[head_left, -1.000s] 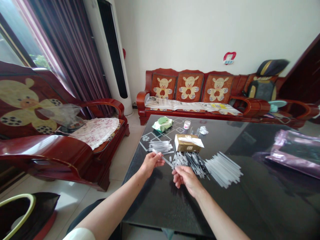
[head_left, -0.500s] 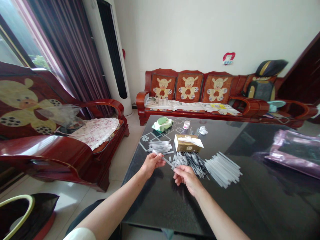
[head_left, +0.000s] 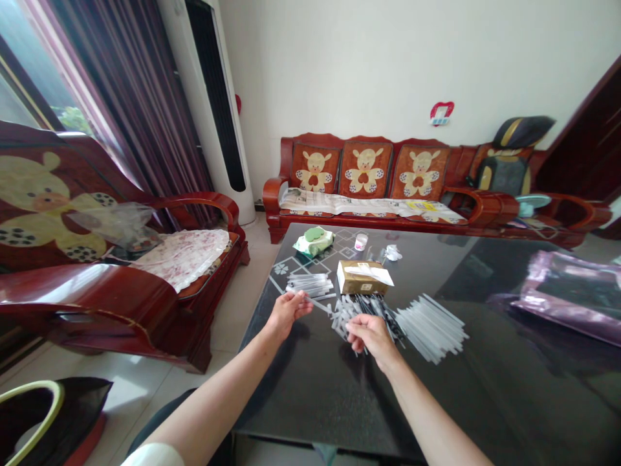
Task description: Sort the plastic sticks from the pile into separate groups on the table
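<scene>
My left hand (head_left: 290, 314) is closed in a pinch on a thin translucent plastic tube (head_left: 321, 306), which points right and slightly down. Just beyond that hand lies a small stack of similar filled-looking tubes (head_left: 310, 283). My right hand (head_left: 372, 335) is closed, thumb against fingers, over the near edge of a pile of small translucent caps (head_left: 345, 309) and thin black sticks (head_left: 383, 309). Whatever its fingertips hold is too small to make out. To its right, a fan of long translucent tubes (head_left: 431, 329) lies flat on the dark table (head_left: 310, 401).
Behind the piles stands a gold tissue box (head_left: 361, 285). Farther back are a green wipes pack (head_left: 314, 242), a small white-and-pink cup (head_left: 361, 242) and crumpled tissue (head_left: 392, 252). A purple plastic bag (head_left: 538, 285) lies right; a bin (head_left: 58, 414) stands on the floor, lower left.
My right hand has come away from the tube's lower end and shifted right, over the caps and sticks. My left hand has moved slightly left and up, still with the tube.
</scene>
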Demonstrator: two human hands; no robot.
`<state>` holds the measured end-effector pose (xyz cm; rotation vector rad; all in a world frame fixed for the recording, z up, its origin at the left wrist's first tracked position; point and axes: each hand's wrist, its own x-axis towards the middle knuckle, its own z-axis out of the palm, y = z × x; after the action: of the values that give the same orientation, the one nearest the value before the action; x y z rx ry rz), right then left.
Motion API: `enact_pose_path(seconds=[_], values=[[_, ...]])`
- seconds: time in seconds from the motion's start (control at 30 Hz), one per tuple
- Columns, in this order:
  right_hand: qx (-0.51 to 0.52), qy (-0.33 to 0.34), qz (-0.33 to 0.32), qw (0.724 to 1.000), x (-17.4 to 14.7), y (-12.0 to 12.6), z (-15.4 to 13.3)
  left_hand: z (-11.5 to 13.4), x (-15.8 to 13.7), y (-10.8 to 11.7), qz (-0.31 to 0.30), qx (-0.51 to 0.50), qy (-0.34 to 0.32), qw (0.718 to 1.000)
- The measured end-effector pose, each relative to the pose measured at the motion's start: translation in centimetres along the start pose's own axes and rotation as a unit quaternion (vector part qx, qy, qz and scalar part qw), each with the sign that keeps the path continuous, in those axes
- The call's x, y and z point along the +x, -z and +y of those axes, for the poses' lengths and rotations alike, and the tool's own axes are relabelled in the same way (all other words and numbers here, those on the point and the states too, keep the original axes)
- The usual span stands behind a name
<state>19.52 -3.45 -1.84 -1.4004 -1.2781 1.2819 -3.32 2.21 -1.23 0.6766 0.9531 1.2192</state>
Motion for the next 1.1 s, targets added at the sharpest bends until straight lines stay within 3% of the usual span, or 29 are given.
enact_pose_path(seconds=[0.1,0.23,0.3,0.37,0.47,0.57,0.77,0.93,1.1], values=[[-0.188,0.015,0.089,0.978,0.7,2.7,-0.1,0.1,0.2,0.0,0.015,-0.012,0.003,1.0],[-0.44,0.024,0.168,0.882,1.2,5.6,0.0,-0.6,0.4,-0.2,0.014,-0.02,0.009,1.0],[-0.478,0.016,0.176,0.86,1.3,6.0,0.2,-1.1,0.6,-0.2,0.004,-0.022,0.011,1.0],[-0.466,0.041,0.179,0.865,1.5,5.7,0.3,-1.6,0.8,-0.1,-0.011,-0.024,0.015,1.0],[-0.363,0.102,0.128,0.917,1.7,4.2,0.3,-2.1,0.8,-0.1,-0.041,-0.023,0.024,0.999],[-0.237,0.11,0.038,0.965,1.5,2.2,0.2,-2.3,0.2,-0.5,-0.081,-0.014,0.033,0.996],[-0.134,0.065,-0.05,0.988,0.7,0.0,0.6,-1.9,-0.8,-1.4,-0.117,-0.004,0.039,0.992],[-0.136,0.023,-0.064,0.988,0.9,2.5,-0.1,-0.2,0.3,-0.1,-0.045,-0.022,0.019,0.999],[-0.242,0.004,0.055,0.969,1.1,7.0,-0.8,1.5,1.6,1.5,0.046,-0.066,-0.032,0.996]])
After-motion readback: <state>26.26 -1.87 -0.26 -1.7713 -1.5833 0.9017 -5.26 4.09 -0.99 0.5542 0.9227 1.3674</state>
